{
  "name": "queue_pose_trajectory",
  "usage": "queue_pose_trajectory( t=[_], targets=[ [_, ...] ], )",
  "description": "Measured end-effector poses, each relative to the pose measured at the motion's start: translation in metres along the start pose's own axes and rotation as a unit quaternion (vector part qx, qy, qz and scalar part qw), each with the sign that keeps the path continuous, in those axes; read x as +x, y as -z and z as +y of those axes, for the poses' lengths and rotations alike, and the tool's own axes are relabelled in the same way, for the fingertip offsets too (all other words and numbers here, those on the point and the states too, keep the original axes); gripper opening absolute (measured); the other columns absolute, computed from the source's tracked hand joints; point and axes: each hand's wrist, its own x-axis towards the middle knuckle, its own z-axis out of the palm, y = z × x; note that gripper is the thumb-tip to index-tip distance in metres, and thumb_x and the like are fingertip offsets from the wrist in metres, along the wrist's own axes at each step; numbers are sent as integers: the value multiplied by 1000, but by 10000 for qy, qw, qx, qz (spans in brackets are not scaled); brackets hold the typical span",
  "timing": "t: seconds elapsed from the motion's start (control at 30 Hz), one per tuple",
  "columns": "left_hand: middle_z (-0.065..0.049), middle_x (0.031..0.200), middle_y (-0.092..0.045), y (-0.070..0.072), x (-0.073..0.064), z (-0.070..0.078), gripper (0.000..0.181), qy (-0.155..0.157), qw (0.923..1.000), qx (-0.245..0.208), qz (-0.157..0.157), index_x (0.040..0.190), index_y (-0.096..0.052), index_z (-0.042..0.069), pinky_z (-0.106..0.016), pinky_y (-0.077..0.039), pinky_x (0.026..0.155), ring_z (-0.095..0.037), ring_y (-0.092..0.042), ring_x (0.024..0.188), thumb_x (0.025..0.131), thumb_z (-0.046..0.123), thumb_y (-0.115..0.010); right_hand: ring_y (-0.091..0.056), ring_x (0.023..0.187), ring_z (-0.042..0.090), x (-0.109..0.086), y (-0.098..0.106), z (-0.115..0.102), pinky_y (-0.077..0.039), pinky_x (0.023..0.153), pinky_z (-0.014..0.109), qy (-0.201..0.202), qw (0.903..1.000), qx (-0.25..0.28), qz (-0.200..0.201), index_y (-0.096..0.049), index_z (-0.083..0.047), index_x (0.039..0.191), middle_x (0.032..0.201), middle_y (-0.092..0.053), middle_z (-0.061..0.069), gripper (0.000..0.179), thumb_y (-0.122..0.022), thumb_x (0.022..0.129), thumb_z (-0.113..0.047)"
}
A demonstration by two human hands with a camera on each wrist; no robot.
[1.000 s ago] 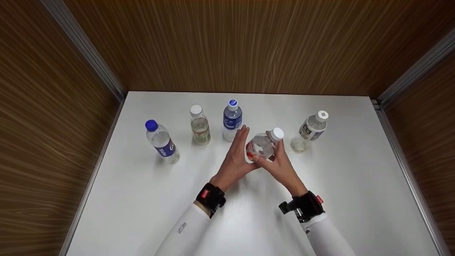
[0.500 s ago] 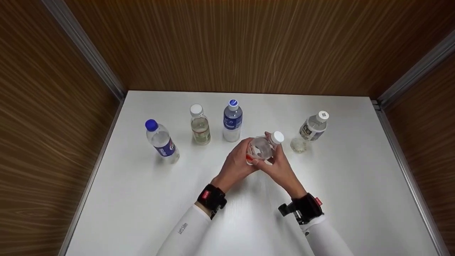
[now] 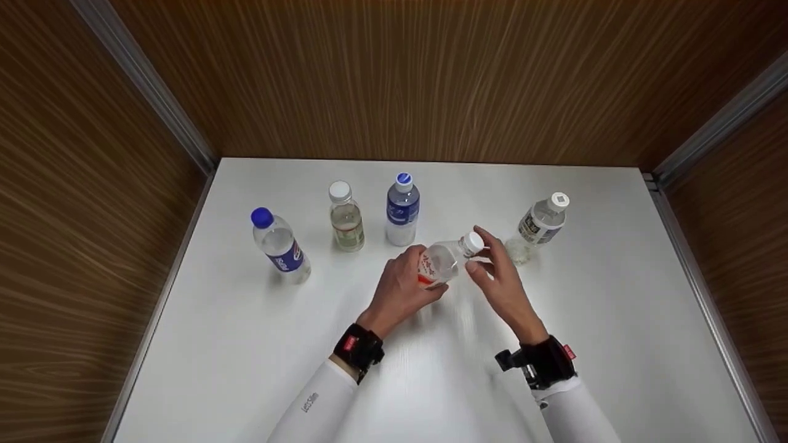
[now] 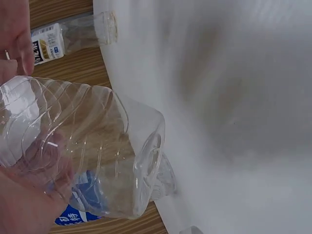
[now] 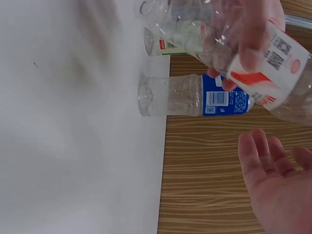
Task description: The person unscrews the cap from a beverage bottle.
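Note:
A clear plastic bottle (image 3: 448,258) with a white cap (image 3: 473,243) and a red-and-white label is tilted above the table, cap up and to the right. My left hand (image 3: 397,289) grips it round the label; in the right wrist view the left thumb (image 5: 253,53) presses on the label. Beside the cap is my right hand (image 3: 506,294), fingers loosely bent, thumb apart from the index finger. The right wrist view shows those right fingers (image 5: 263,151) holding nothing; whether a fingertip touches the cap I cannot tell. The bottle's ribbed lower body (image 4: 92,131) looks empty in the left wrist view.
Upright on the white table (image 3: 246,363) stand a blue-capped bottle (image 3: 280,246), a white-capped bottle (image 3: 347,218), a blue-labelled bottle (image 3: 402,210) and, at right, another white-capped bottle (image 3: 542,221). Wood-grain panels (image 3: 394,80) enclose the back and sides.
My left fingers have closed round the bottle. My right hand has let go of its body and moved right, to beside the cap. The bottle has tipped further toward the right.

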Motion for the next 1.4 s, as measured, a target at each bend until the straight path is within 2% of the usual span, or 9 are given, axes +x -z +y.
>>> queue_pose_trajectory(
  t=[0.13,0.3,0.47,0.63,0.73,0.87,0.97,1.2,1.4],
  targets=[
    [-6,106,-67,1,-3,-6,68,-191,9993,273,187,126,-55,7,-41,-52,83,-20,-65,93,76,37,-90,-60,111,18,2,10,-9,-47,92,28,269,9977,-531,319,-55,-4,146,123,-65,10,42,-55,104,-10],
    [-7,108,-68,1,-7,-10,71,-540,9960,613,364,130,-55,6,-42,-52,84,-21,-64,96,76,35,-91,-64,84,13,6,12,-19,-48,76,24,313,9915,-1039,716,-68,-5,127,97,-71,4,26,-58,105,-16],
    [-5,110,-66,1,-9,-11,73,-829,9903,1011,461,131,-54,7,-41,-51,87,-21,-63,99,75,35,-92,-51,61,11,11,8,-25,-38,57,23,413,9795,-1681,1027,-72,-4,107,73,-62,-2,19,-67,101,-21],
    [-5,111,-65,-1,-10,-8,74,-1023,9810,1499,692,130,-54,7,-40,-52,88,-22,-64,100,74,35,-93,-46,55,13,14,3,-29,-34,53,27,396,9667,-2230,1189,-68,-7,94,62,-52,-5,21,-73,96,-27],
    [-6,113,-65,-3,-10,-3,77,-1002,9803,1549,713,132,-52,7,-40,-52,89,-23,-64,101,73,34,-94,-43,54,13,15,1,-30,-33,53,30,420,9613,-2434,1222,-66,-9,91,61,-48,-6,22,-73,95,-29],
    [-8,115,-65,-5,-9,5,79,-906,9865,1236,570,134,-50,5,-39,-52,91,-23,-64,101,75,33,-93,-39,51,12,16,-1,-32,-30,51,31,759,9540,-2564,1353,-63,-8,87,59,-44,-7,23,-73,94,-27],
    [-8,114,-64,-5,-9,11,80,-678,9934,838,403,133,-50,4,-36,-54,89,-21,-64,99,75,38,-93,-36,49,10,17,-3,-34,-27,48,30,1169,9475,-2592,1460,-61,-8,83,56,-41,-8,23,-73,93,-25],
    [-6,114,-66,-2,-13,12,78,-449,9990,-14,-2,131,-51,6,-34,-57,82,-17,-66,98,78,48,-89,-36,49,9,17,-5,-39,-29,47,30,2005,9227,-2874,1605,-58,-8,74,54,-44,-3,25,-71,91,-22],
    [-5,111,-70,4,-13,13,72,-229,9967,-532,-576,133,-55,8,-33,-57,81,-16,-67,95,81,46,-87,-37,51,11,15,-4,-39,-28,48,30,2349,9245,-2644,1424,-56,-7,73,57,-43,-1,24,-70,90,-17]
  ],
)
